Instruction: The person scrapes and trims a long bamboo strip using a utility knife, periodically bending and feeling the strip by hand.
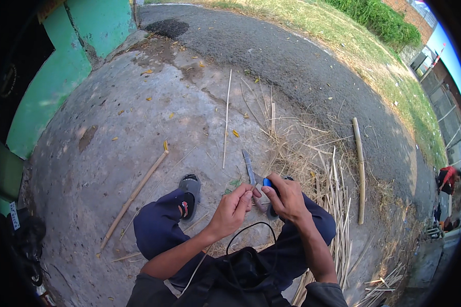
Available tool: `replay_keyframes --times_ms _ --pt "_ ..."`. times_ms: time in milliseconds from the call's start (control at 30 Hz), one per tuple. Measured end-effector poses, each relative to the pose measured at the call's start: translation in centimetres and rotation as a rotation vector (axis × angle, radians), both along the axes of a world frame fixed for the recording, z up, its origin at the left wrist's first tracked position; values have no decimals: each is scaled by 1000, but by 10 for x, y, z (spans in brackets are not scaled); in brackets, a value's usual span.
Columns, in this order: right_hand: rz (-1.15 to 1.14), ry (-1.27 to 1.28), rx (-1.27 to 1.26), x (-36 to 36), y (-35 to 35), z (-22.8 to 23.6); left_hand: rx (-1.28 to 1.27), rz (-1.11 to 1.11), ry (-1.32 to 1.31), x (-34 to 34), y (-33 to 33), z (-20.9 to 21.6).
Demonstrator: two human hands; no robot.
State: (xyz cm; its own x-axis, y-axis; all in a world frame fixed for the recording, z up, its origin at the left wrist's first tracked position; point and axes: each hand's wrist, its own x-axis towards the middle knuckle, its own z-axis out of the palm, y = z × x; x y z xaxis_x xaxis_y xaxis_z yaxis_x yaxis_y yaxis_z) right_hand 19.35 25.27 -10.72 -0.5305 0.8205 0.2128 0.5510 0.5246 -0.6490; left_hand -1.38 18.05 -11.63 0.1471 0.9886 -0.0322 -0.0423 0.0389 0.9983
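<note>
My left hand (231, 209) is closed in a pinch in front of my knees, its fingertips meeting what my right hand holds. What it grips, if anything, is too small to make out. My right hand (291, 199) is wrapped round a blue-handled tool (270, 185), with a short flat greyish part pointing at my left fingertips. Just beyond my hands, a long knife (249, 166) with a grey blade lies on the concrete between my feet, its lower end partly covered by my hands.
Split bamboo strips (339, 210) lie in a bundle by my right knee, beside scattered shavings (287, 151). A pole (359, 169) rests farther right, a stick (133, 199) left, a thin strip (227, 123) ahead. A person (448, 179) is far right.
</note>
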Motion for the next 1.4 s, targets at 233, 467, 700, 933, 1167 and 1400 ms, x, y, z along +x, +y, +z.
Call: replay_keyframes --times_ms 233,467,700,933,1167,1400 --pt "-90 -64 46 4 -2 -1 75 40 146 4 -3 3" --pt "-344 -46 169 27 20 6 80 -28 159 9 -11 6" --pt "-611 458 -123 90 61 2 -63 -119 29 -1 -9 -6" --pt "-194 278 -120 25 13 3 -303 -127 -197 -1 1 3" --pt "-19 37 -23 -4 -7 3 -300 -101 -319 1 3 -3" --pt "12 20 1 2 -9 -8 -316 -160 -408 0 2 5"
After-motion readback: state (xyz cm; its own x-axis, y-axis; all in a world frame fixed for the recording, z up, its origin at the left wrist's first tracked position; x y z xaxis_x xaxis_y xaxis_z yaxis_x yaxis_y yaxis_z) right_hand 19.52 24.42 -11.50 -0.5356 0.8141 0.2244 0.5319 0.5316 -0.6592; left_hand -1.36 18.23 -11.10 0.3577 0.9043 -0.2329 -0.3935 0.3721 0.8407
